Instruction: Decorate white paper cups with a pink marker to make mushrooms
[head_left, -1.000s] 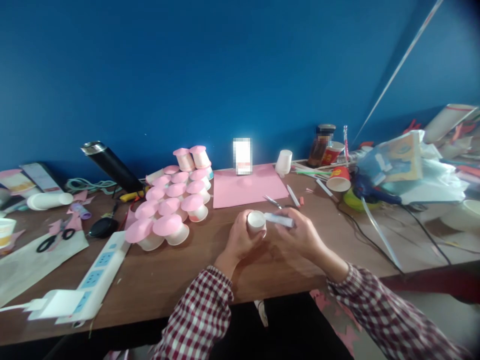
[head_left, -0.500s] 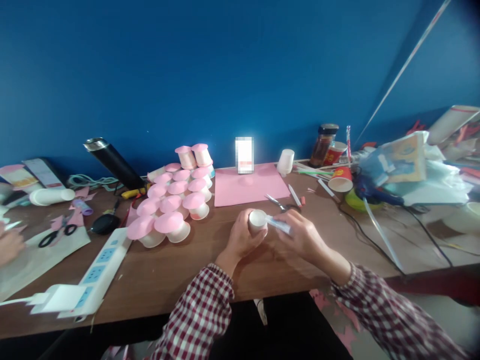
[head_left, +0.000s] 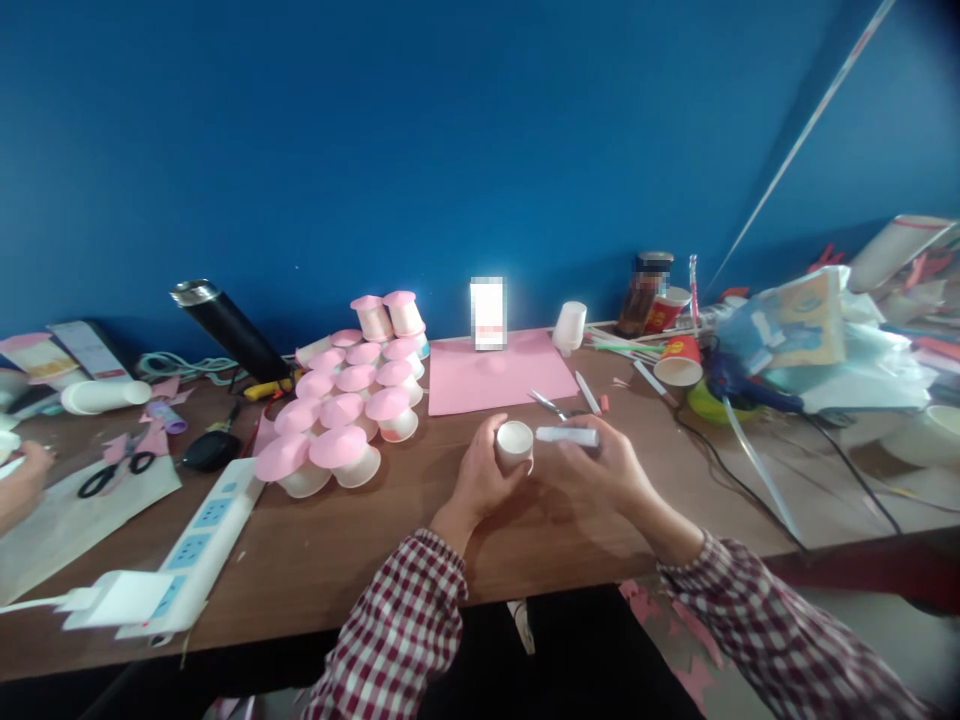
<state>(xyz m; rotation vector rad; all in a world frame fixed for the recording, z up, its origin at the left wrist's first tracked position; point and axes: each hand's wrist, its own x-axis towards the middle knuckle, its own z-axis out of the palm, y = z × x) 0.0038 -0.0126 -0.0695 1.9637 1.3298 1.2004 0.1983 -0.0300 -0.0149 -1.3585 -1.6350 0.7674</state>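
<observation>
My left hand (head_left: pixel 484 470) is wrapped round a white paper cup (head_left: pixel 515 445), its open mouth facing up, above the wooden table. To the right, my right hand (head_left: pixel 604 460) grips a slim translucent white tube (head_left: pixel 568 436). The tube's tip points left at the cup, with a small gap between them. Behind my hands, the scissors (head_left: pixel 549 404) lie with their blades toward the pink sheet (head_left: pixel 495 380). Beside them are a white pen-like stick (head_left: pixel 588 393) and a small red cap (head_left: pixel 605 403).
Several cups with pink paper tops (head_left: pixel 343 447) stand to the left. A power strip (head_left: pixel 199 550) lies nearer the edge. A co-worker's hand (head_left: pixel 26 485) is at far left, near black-handled scissors (head_left: pixel 112 470). Rightward are red cups (head_left: pixel 679 362), a glue gun (head_left: pixel 739 380) and cables.
The tube in my right hand has drawn back to the right from the cup's rim and now lies more level. My left hand keeps the cup in nearly the same place.
</observation>
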